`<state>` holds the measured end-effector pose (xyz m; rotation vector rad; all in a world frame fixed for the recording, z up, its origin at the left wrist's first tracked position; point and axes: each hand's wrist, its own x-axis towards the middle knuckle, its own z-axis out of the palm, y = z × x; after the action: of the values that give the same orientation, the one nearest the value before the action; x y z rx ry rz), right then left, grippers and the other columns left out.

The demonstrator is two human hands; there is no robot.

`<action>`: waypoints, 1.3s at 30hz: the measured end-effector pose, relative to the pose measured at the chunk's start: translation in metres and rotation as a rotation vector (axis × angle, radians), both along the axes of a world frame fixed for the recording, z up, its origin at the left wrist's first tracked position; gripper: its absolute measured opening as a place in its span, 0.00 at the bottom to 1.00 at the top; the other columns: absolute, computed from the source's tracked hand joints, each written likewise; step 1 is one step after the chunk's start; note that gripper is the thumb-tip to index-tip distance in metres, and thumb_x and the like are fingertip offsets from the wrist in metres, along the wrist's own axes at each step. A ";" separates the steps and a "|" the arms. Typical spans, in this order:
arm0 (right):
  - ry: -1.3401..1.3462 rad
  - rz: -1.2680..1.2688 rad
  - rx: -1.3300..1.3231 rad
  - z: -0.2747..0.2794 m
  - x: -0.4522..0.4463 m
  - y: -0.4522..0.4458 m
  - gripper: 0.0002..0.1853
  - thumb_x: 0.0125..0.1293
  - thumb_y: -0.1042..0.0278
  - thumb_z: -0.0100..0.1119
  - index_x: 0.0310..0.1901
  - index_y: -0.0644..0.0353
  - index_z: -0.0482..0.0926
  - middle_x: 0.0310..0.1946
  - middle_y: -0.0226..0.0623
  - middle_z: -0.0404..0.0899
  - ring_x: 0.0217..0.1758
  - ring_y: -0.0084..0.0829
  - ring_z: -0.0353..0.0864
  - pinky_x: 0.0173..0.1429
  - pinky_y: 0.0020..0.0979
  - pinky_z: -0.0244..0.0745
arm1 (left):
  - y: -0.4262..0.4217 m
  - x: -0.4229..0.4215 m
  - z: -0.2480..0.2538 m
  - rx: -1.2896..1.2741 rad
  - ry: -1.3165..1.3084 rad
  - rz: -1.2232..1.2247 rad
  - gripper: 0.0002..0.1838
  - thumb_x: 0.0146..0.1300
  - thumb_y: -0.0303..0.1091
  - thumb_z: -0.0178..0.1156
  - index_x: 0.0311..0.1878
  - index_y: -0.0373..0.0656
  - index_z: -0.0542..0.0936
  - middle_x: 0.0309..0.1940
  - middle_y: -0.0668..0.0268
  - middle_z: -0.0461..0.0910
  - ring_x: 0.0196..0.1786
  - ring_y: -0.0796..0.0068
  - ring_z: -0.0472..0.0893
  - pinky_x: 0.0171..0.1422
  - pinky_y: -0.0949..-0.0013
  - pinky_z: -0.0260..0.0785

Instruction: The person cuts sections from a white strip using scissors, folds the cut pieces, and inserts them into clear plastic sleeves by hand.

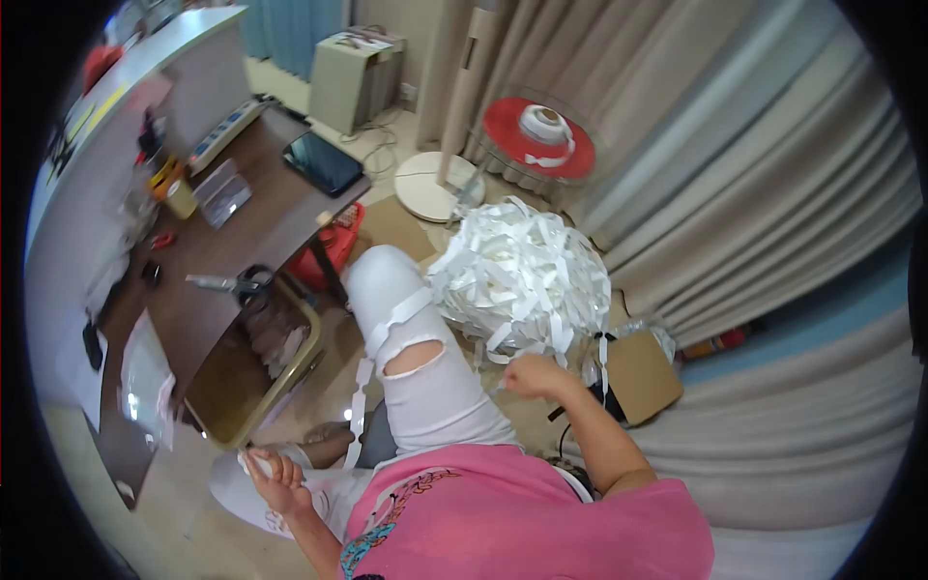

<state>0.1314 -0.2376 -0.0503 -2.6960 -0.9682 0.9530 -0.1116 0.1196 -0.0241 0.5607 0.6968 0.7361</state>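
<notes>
My left hand (275, 478) is at the lower left over my leg, its fingers curled round something small and white. My right hand (534, 377) is closed beside the near edge of a big heap of white strips (522, 275); what it holds, if anything, is too small to tell. A white strip (411, 309) lies across my raised thigh, and a strip of the same kind (360, 411) hangs down between my legs.
On the brown table (193, 271) at left are scissors (253, 287), a tablet (324, 162) and a power strip (227, 135). Behind the heap, a red round stand (575, 145) bears a white roll (546, 126). A cardboard box (646, 377) and curtains (754, 193) are at right.
</notes>
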 end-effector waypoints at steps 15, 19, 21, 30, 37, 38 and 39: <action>0.316 -0.732 0.007 -0.128 -0.022 -0.236 0.13 0.53 0.61 0.59 0.36 0.60 0.80 0.30 0.32 0.80 0.30 0.23 0.74 0.40 0.28 0.71 | 0.102 -0.069 -0.011 -0.002 -0.118 0.086 0.16 0.66 0.42 0.41 0.32 0.38 0.67 0.14 0.71 0.54 0.12 0.84 0.49 0.11 0.80 0.42; 0.256 -0.810 -0.149 -0.226 -0.060 -0.222 0.15 0.52 0.58 0.58 0.39 0.57 0.80 0.35 0.36 0.80 0.36 0.28 0.77 0.44 0.29 0.71 | 0.117 -0.071 0.013 0.038 -0.223 -0.017 0.15 0.66 0.41 0.42 0.33 0.39 0.67 0.14 0.72 0.53 0.12 0.83 0.48 0.11 0.79 0.42; 0.000 -0.551 -0.330 -0.242 -0.072 -0.194 0.15 0.51 0.55 0.57 0.37 0.54 0.81 0.35 0.40 0.80 0.40 0.36 0.78 0.45 0.31 0.71 | 0.108 -0.068 0.034 0.079 -0.158 0.006 0.14 0.66 0.41 0.42 0.32 0.39 0.67 0.15 0.72 0.52 0.13 0.83 0.48 0.11 0.79 0.42; 0.251 -0.797 -0.360 -0.046 -0.021 -0.178 0.07 0.47 0.68 0.60 0.25 0.63 0.80 0.19 0.42 0.77 0.23 0.32 0.78 0.29 0.36 0.70 | 0.109 -0.057 0.047 -0.036 -0.118 0.068 0.14 0.66 0.40 0.42 0.33 0.38 0.67 0.15 0.71 0.53 0.13 0.84 0.48 0.12 0.80 0.41; -0.021 -0.457 0.894 0.115 0.037 -0.053 0.11 0.54 0.71 0.56 0.40 0.54 0.80 0.54 0.43 0.68 0.56 0.31 0.67 0.57 0.30 0.60 | 0.100 -0.039 0.048 -0.002 -0.216 -0.037 0.14 0.66 0.41 0.43 0.32 0.39 0.68 0.15 0.72 0.54 0.13 0.84 0.47 0.12 0.80 0.40; -0.034 -0.373 0.836 0.121 0.044 -0.046 0.11 0.54 0.70 0.56 0.40 0.54 0.80 0.58 0.42 0.62 0.60 0.33 0.62 0.60 0.30 0.56 | 0.094 -0.036 0.050 -0.027 -0.200 0.005 0.14 0.66 0.41 0.43 0.32 0.39 0.68 0.14 0.72 0.54 0.12 0.84 0.47 0.11 0.80 0.40; -0.049 -0.290 0.775 0.124 0.051 -0.042 0.10 0.55 0.69 0.57 0.40 0.53 0.80 0.63 0.40 0.56 0.63 0.35 0.56 0.63 0.31 0.51 | 0.090 -0.035 0.051 -0.055 -0.184 0.046 0.14 0.66 0.41 0.43 0.32 0.39 0.68 0.14 0.72 0.53 0.12 0.84 0.47 0.11 0.80 0.40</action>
<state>0.1826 -0.2796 0.0738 -2.1110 -0.7173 0.3446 -0.1467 0.2096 0.0271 0.4221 0.5588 0.7988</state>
